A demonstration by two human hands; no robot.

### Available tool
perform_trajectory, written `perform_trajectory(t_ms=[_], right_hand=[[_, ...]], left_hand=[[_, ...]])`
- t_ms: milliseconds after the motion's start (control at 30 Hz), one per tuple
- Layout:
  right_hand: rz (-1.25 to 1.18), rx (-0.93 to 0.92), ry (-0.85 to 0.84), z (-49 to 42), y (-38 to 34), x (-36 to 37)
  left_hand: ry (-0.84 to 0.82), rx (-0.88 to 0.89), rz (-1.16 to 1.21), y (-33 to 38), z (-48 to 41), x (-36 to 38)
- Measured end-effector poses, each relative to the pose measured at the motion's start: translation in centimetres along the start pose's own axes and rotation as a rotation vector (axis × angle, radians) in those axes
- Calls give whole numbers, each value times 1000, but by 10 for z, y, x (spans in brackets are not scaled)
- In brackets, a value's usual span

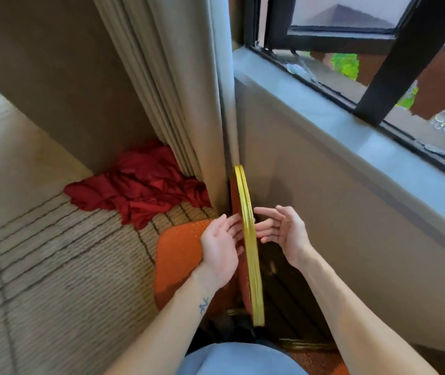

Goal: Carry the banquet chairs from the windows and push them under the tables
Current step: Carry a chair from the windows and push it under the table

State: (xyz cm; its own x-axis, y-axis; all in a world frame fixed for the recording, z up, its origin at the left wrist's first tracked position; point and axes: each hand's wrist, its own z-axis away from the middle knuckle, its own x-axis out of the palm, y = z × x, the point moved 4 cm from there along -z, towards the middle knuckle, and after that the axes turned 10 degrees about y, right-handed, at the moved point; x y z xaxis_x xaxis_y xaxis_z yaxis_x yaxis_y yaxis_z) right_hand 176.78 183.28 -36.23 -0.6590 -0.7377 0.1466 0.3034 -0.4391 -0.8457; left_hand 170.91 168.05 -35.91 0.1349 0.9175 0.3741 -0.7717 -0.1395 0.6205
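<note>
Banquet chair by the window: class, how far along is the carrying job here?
Nothing looks done: the banquet chair stands beside the window sill. In hand: the left hand and right hand flank its gold backrest frame, open. Left: gripping, carrying, and pushing it under a table; none is in view.

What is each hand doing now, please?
Left hand: open, fingers touching the gold chair back, not gripping.
Right hand: open beside it, holding nothing.
</note>
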Motion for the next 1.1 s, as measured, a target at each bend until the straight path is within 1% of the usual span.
perform_trajectory(t_ms=[133, 233, 300, 433, 533, 567, 633, 767, 833, 967, 1100], right_hand=[[127, -31, -117, -8, -6, 65], [183, -55, -190, -6, -13, 112], [205, -42, -269, -1, -16, 149], [226, -1, -376, 7, -15, 206], [244, 37, -465, 14, -10, 252], [249, 46, -494, 17, -8, 266], [254, 66, -543, 21, -2, 294], [326, 25, -609, 27, 7, 338], [381, -18, -632, 29, 5, 354], [432, -58, -650, 27, 1, 369], [410, -42, -645, 16, -2, 375]], left_hand=[[77, 160, 34, 28, 18, -45], [148, 235, 89, 52, 34, -72], [223, 265, 150, 66, 37, -100], [309, 314, 227, 96, 49, -136], [388, 402, 251, 122, 60, -172], [393, 443, 225, 129, 65, -184], [433, 541, 38, 139, 67, -211], [659, 680, -366, 149, 63, -246], [747, 709, -527, 155, 60, -253], [914, 712, -735, 170, 52, -262], [960, 750, -805, 177, 42, -260]])
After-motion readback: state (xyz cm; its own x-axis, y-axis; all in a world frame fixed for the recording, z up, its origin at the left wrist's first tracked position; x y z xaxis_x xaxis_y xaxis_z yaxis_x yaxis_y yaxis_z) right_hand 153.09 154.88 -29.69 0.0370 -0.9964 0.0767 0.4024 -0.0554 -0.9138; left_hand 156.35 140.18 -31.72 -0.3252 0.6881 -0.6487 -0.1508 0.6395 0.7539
